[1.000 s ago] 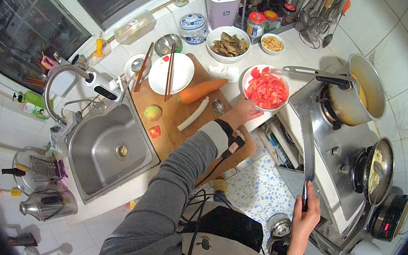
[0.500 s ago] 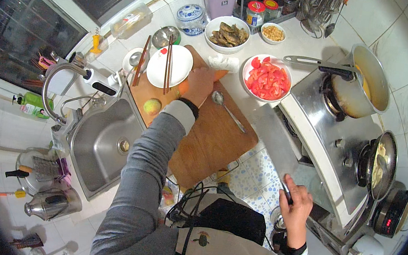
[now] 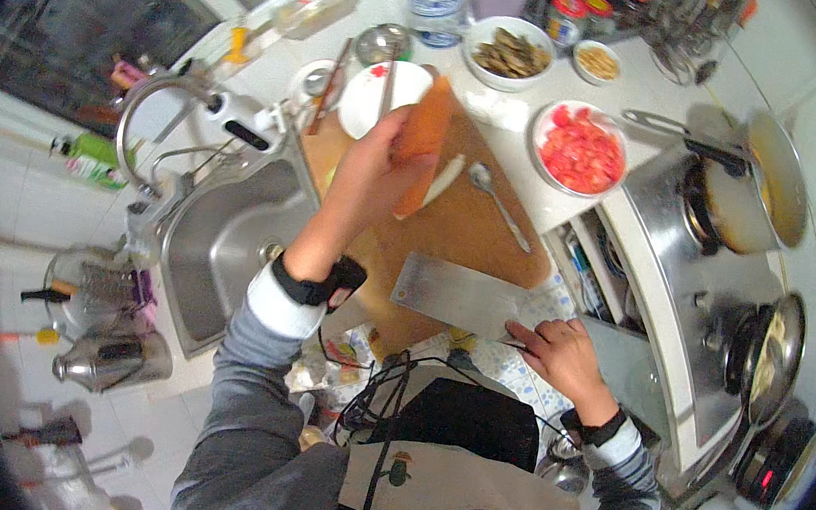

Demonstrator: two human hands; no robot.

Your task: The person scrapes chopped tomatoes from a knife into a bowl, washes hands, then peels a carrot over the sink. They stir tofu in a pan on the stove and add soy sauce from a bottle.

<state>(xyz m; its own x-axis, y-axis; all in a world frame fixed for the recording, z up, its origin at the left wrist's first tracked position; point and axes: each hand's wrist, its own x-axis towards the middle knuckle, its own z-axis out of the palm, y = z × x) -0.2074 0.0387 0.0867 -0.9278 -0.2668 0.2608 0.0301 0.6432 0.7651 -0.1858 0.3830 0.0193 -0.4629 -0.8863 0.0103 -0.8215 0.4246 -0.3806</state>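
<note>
Working from the biggest thing down: the wooden cutting board (image 3: 451, 230) lies between the sink (image 3: 218, 243) at its nine o'clock and the stove at three o'clock. Your right hand (image 3: 558, 353) is wrapped around the handle of the cleaver (image 3: 459, 296), whose blade lies flat over the board's six o'clock edge; it looks heavy and stiff, so keep hold at the handle. Your left hand (image 3: 373, 165) is closed on the carrot (image 3: 420, 151), lifted above the board: firm, light, likely slick if wet, best gripped at its thick end. Half a second ago the cleaver hung off the board and the left hand reached toward the white plate (image 3: 370, 100) at twelve o'clock.
</note>
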